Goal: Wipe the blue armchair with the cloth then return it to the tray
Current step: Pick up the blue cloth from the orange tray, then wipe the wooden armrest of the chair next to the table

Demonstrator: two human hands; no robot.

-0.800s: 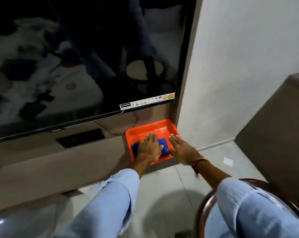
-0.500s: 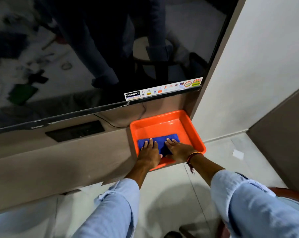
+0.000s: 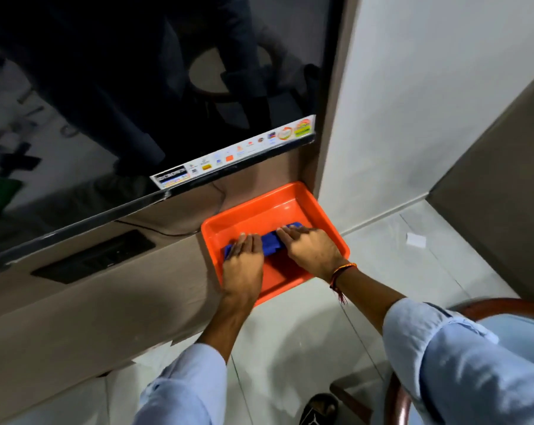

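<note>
An orange tray sits at the right end of a low wooden ledge, overhanging the floor. In it lies a blue cloth, bunched between my two hands. My left hand presses flat on the cloth's left end and hides it. On the cloth's right end rests my right hand, which has a red thread at the wrist. Only a corner of the cloth pokes out past the right fingers. The armchair's curved wooden rim shows at the bottom right, mostly behind my right sleeve.
A large dark TV hangs just above the ledge, with a black panel below it. A white wall and a brown cabinet stand to the right. A paper scrap lies on the tiled floor.
The view has come closer to the tray. My right hand moved from the tray's edge onto the cloth, and the cloth has gone from lying flat to bunched between both hands.
</note>
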